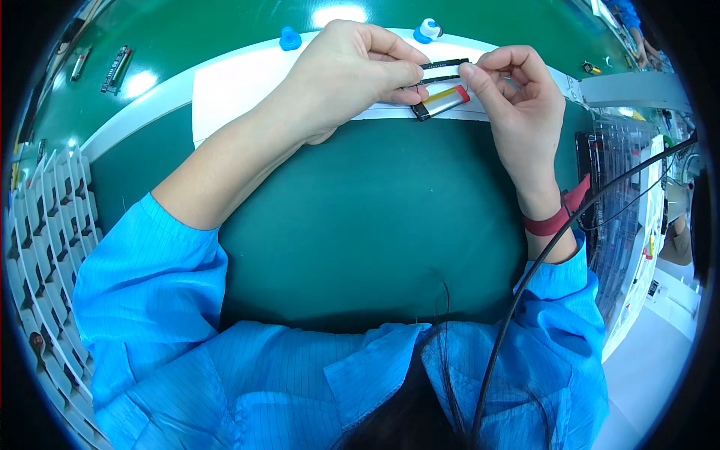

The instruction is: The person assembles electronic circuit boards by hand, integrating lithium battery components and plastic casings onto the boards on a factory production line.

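Observation:
At the far side of the green mat, my left hand (356, 69) pinches the left end of a slim black-edged strip with a white face (441, 72). My right hand (525, 101) has its thumb and index finger closed on the right end of that strip. Just below it is a small silver battery cell (444, 103) with a yellow edge, a red end and a black end. The cell is tilted over a white sheet (240, 86); I cannot tell whether it rests there or hangs from the strip. A red wristband (546, 223) circles my right wrist.
Two small blue-and-white bottles, one blue (290, 39) and one white-topped (428, 31), stand beyond the sheet. White slotted racks (56, 217) line the left; clear plastic trays (626, 161) stack at right. A black cable (540, 259) crosses my right forearm. Small electronic parts (116, 69) lie far left.

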The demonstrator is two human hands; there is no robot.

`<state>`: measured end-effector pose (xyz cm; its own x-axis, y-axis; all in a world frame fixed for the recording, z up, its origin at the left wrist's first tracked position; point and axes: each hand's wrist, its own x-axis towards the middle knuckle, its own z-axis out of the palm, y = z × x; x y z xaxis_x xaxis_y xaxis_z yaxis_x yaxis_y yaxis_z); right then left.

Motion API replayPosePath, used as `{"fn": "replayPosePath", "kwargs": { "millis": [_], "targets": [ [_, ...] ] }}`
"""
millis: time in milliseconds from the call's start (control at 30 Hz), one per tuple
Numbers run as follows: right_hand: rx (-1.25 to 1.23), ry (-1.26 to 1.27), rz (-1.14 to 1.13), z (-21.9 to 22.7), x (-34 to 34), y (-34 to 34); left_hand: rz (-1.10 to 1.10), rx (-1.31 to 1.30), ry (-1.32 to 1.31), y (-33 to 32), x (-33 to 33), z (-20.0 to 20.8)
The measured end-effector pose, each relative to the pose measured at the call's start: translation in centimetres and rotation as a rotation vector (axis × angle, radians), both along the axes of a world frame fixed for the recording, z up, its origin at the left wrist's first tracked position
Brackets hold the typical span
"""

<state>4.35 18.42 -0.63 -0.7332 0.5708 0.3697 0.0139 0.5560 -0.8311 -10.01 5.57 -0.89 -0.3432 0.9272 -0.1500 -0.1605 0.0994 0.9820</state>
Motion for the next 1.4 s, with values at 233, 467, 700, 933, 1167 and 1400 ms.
{"fn": "replayPosePath", "kwargs": {
  "millis": [233, 467, 700, 933, 1167, 1400],
  "targets": [
    [-0.742, -0.133, 0.325, 1.5, 0.5, 2.1, -0.200, -0.061, -0.203, -0.4, -0.9, 1.2],
    [-0.623, -0.270, 0.624, 4.9, 0.9, 1.7, -0.625, -0.056, -0.427, -0.6, -1.1, 2.0],
    [0.339, 0.234, 0.145, 1.4, -0.4, 0.2, -0.277, 0.023, -0.373, -0.4, 1.0, 2.3],
    [0.069, 0.214, 0.274, 1.6, -0.4, 0.3, -0.216, -0.018, -0.240, -0.8, 0.5, 2.7],
    [-0.023, 0.121, 0.384, 1.8, -0.1, 1.2, -0.282, -0.062, -0.286, -0.9, 0.6, 2.5],
    [0.772, 0.113, 0.293, 1.6, -0.1, -0.6, -0.251, -0.003, -0.349, -0.7, 0.2, 2.0]
  ]
}}
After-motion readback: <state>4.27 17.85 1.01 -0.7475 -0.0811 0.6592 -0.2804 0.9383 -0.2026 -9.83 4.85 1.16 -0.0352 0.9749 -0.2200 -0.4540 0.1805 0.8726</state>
